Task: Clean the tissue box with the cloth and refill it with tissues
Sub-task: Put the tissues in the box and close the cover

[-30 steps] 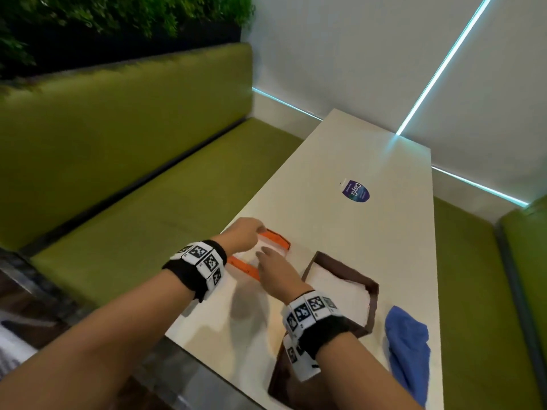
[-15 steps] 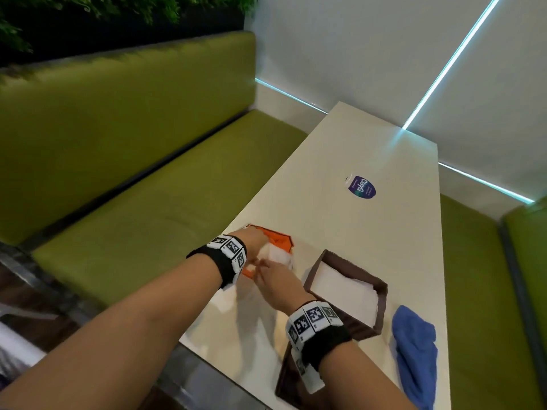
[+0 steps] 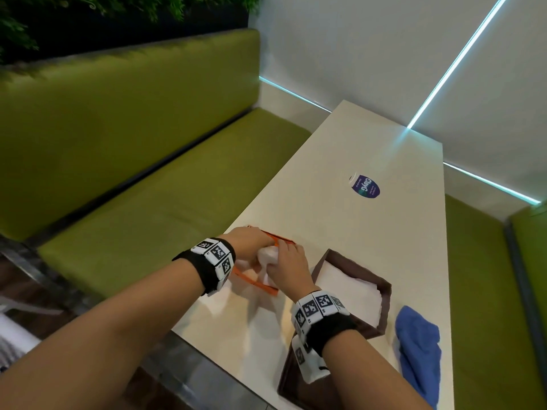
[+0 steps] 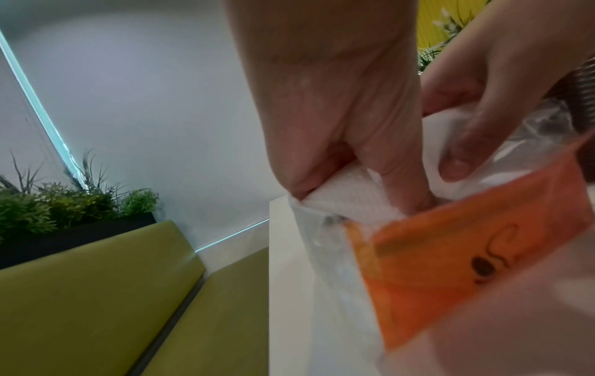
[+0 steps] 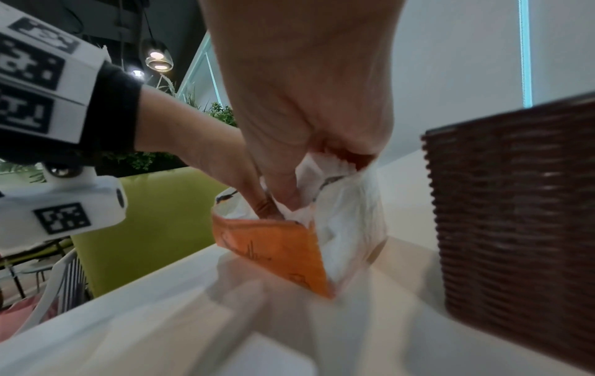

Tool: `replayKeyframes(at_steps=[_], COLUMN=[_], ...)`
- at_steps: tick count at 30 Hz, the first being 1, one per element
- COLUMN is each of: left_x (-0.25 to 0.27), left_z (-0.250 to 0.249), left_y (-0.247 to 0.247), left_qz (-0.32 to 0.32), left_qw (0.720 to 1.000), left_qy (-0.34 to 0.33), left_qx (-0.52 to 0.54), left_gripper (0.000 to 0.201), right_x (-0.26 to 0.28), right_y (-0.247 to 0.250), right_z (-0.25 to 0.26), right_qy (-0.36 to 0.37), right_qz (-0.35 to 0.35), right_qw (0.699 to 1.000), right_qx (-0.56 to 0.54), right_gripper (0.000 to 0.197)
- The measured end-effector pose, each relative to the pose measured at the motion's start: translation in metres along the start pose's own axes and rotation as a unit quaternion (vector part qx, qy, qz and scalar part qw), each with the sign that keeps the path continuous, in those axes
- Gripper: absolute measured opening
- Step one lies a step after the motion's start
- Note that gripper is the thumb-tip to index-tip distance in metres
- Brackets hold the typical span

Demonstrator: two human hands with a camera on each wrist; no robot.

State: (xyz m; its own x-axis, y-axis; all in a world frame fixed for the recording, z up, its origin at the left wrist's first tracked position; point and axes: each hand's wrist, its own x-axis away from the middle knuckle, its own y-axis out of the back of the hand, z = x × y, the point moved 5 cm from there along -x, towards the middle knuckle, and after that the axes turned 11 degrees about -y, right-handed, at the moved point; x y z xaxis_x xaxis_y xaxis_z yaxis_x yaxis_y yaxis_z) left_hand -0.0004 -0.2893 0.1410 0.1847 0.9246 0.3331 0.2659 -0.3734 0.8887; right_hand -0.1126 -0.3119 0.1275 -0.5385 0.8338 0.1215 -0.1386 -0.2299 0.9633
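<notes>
Left hand (image 3: 250, 242): reached into the open top of the orange pack (image 3: 257, 281), fingers (image 4: 325, 175) curled down inside and pinching the white tissues (image 4: 347, 201).
Right hand (image 3: 288, 269): met the left over the same pack, fingers (image 5: 283, 188) curled and gripping the tissues together with the clear plastic at the mouth.
Orange pack: stood on the table (image 3: 370, 232) near the left edge, just left of the tissue box, top torn open, white tissues bulging out between both hands.
Tissue box (image 3: 353, 294): brown and woven-looking, sat open on the table just right of the hands, a layer of white tissues (image 3: 349, 288) already lying inside.
Lid (image 3: 291, 383): dark brown piece lay flat at the near table edge, partly hidden under the right forearm.
Cloth (image 3: 418, 347): blue, crumpled, lay on the table right of the box, apart from both hands.
Sticker (image 3: 365, 186): round, dark, lay further along the tabletop.
Bench (image 3: 148, 161): green, ran along the left side of the table.
</notes>
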Motion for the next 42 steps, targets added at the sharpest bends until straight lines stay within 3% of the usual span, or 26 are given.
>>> replayKeyframes(at_steps=[5,11,16,24,35,42], left_x=[0.008,0.013,0.020,0.031,0.040,0.054], left_z=[0.001,0.007,0.026,0.035,0.035,0.030], left_y=[0.007,0.027,0.039,0.047,0.044,0.066], left_qz=[-0.049,-0.042,-0.109,-0.213,-0.239,-0.307], left_qw=[0.998,0.995,0.989,0.937,0.920,0.868], left_qy=[-0.020,-0.010,0.027,0.018,0.024,-0.006], left_qx=[-0.019,-0.088,0.095,0.276,0.309,0.390], left_gripper=[0.031,0.031,0.035,0.039,0.056,0.067], right_x=[0.002,0.006,0.009,0.010,0.018,0.017], right_y=[0.011,0.025,0.037,0.059,0.066,0.093], right_z=[0.001,-0.003,-0.010,-0.009,-0.004,-0.002], right_qy=[-0.023,-0.047,-0.058,-0.038,-0.012,0.007], right_qz=[0.005,0.006,-0.002,-0.037,-0.054,-0.108], right_qw=[1.000,0.998,0.992,0.981,0.974,0.967], right_qx=[0.019,-0.035,-0.113,-0.186,-0.221,-0.230], right_gripper=[0.034,0.035,0.033,0.029,0.024,0.027])
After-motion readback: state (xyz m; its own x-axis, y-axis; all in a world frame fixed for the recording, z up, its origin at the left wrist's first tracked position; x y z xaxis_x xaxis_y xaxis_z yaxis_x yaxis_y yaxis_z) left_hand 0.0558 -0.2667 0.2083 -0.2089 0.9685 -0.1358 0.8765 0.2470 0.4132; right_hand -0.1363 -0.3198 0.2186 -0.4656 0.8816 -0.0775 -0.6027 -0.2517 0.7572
